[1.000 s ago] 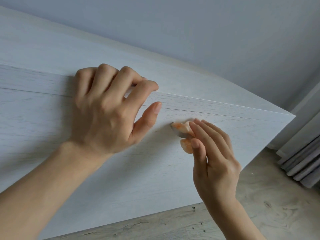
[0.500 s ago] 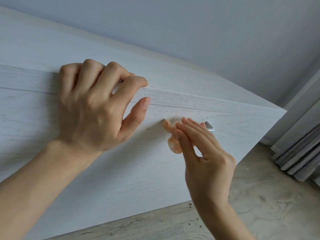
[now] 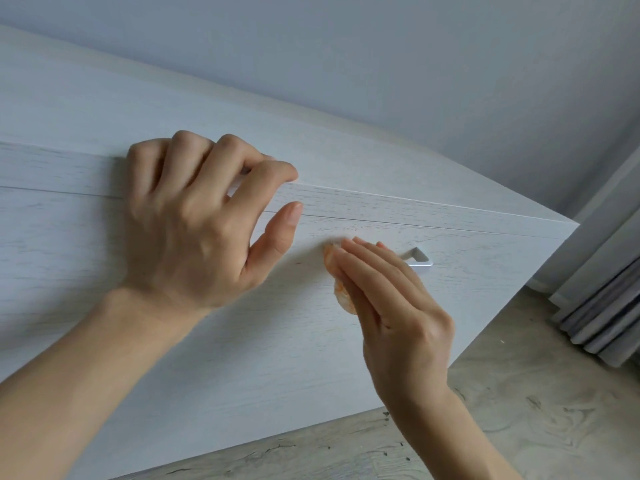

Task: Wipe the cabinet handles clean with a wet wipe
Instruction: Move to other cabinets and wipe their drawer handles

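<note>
A white wood-grain cabinet [image 3: 242,358] fills the left and middle. A silver handle [image 3: 419,258] is fixed to its drawer front; only the handle's right end shows past my fingers. My right hand [image 3: 391,306] is closed over the handle's left part, pressing an orange-stained wet wipe [image 3: 337,278] against it. My left hand [image 3: 204,216] rests on the cabinet's top front edge, fingers curled over the edge, thumb free; something pale glints under those fingers, too hidden to identify.
A grey wall [image 3: 415,64] rises behind the cabinet. Grey curtain folds [image 3: 602,317] hang at the right. Pale wood-pattern floor [image 3: 502,410] lies below and to the right of the cabinet.
My right hand with the wipe has slid left along the handle, uncovering the handle's right end. My left hand has also shifted left along the top edge.
</note>
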